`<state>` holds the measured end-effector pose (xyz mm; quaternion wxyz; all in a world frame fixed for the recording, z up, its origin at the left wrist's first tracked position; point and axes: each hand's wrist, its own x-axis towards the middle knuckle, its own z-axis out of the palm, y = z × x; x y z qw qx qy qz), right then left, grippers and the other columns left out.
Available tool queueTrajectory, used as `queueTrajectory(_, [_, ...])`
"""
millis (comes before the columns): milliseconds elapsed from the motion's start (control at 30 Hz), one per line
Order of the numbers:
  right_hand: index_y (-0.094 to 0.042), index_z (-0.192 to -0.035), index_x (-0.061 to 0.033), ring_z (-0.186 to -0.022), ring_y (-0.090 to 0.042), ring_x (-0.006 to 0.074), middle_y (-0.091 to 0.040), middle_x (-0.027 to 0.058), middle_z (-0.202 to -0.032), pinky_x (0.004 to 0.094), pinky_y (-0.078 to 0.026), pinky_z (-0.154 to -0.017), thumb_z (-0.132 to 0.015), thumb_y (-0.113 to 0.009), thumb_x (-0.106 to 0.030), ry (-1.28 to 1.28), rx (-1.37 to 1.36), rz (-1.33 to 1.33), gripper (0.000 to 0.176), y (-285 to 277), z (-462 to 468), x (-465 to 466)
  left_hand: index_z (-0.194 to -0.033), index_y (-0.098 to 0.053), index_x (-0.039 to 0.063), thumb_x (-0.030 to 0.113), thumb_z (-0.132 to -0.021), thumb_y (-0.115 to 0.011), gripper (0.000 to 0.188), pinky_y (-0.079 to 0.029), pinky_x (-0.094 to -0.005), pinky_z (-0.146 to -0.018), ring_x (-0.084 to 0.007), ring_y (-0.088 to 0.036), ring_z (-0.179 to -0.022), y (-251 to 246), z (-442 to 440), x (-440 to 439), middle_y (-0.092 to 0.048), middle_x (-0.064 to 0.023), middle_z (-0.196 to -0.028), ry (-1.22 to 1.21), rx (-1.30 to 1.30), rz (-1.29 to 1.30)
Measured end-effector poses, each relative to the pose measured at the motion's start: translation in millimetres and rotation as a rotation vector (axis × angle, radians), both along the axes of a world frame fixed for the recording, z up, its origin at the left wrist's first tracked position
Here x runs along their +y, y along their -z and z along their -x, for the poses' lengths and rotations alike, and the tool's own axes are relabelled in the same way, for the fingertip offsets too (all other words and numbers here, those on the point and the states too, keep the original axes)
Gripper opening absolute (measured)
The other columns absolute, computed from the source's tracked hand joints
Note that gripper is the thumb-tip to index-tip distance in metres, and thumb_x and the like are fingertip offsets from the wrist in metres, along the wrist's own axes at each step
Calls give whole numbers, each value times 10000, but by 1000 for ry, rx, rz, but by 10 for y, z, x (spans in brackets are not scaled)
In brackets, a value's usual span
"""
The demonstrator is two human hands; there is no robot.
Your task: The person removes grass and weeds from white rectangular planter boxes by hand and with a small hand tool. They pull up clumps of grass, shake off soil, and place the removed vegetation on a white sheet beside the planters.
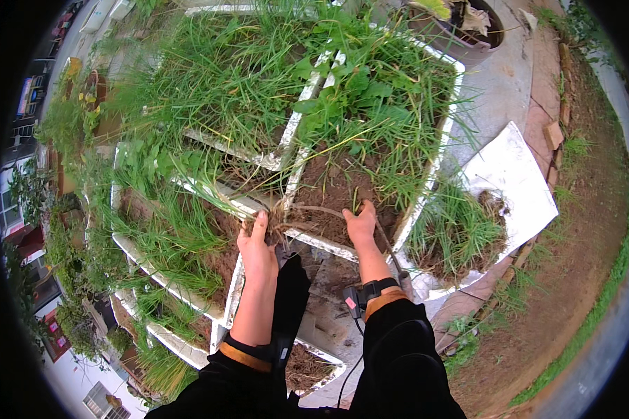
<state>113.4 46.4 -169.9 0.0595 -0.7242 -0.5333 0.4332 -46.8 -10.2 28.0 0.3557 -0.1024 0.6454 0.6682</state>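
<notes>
My left hand [258, 251] grips a clump of long green grass-like plants [217, 196] by its base, with brown roots and soil hanging beside the fingers. The clump is over the corner of a white foam planter box [322, 245]. To the right, my right hand [361, 225] is over the bare brown soil [335, 178] in that box, thumb and fingers partly apart. A curved brown strip [320, 209] reaches from the clump towards its thumb; whether the fingers hold it is unclear. A thin-shafted tool [390, 246] with a thicker handle lies against the box's near right corner.
Planted foam boxes stand beyond and at left [167, 285]. A white foam sheet [513, 183] at right bears a pulled-up grass clump [456, 230]. A round pot [466, 39] stands at the upper right. A small box of soil [309, 366] is near my body. A cable hangs by my right wrist.
</notes>
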Motion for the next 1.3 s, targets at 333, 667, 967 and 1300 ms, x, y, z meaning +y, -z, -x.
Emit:
queueTrajectory(333, [-674, -895, -134, -783, -645, 253, -615, 84, -874, 368, -530, -701, -725, -704, -59, -421, 168, -372, 189, -489, 74, -141, -1010, -573, 35, 118, -865, -664, 190, -534, -277, -600, -139, -634, -796, -43, 173, 93, -637, -54, -930, -72, -63, 47])
queueTrajectory(667, [-720, -829, -108, -844, -624, 259, -619, 59, -899, 429, -491, -778, -774, -680, -144, -823, 142, -100, 77, -210, 152, -109, -1042, -575, 13, 69, -855, -670, 217, -521, -289, -690, -139, -620, -793, 26, 239, 29, -642, -70, -930, -10, -85, 31])
queueTrajectory(967, [-523, -1063, -37, -883, -617, 356, -548, 158, -1044, 454, -503, -771, -683, -755, -203, -700, 32, -115, 475, -461, 945, -275, -1036, -581, 11, 71, -856, -671, 210, -512, -278, -693, -132, -615, -787, 0, 314, 61, -637, -59, -921, -38, -53, 11])
queueTrajectory(1300, [-601, -1038, -6, -800, -653, 281, -618, 163, -943, 377, -542, -740, -705, -739, -68, -253, -16, -288, 366, -376, 363, 388, -1058, -586, -4, 75, -858, -671, 231, -496, -295, -747, -143, -606, -820, -65, 338, 10, -641, -67, -956, -25, -72, 45])
